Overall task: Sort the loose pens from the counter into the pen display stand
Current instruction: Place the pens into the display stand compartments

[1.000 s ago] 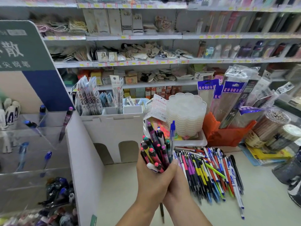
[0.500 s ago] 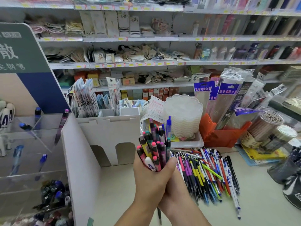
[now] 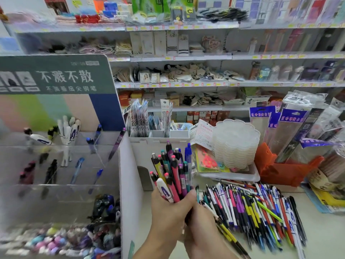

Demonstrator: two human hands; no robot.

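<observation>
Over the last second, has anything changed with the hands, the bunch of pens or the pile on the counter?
Little has changed. Both hands, left hand and right hand, keep gripping the bunch of pens upright; it has drifted slightly toward the pen display stand, though the camera tilting up may account for some of that. Nothing was let go. The pile of loose pens on the counter lies as before.

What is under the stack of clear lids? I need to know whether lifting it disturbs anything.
The stack of clear lids sits in a white tray, beside colourful packets. Whatever lies directly beneath the stack is covered.
</observation>
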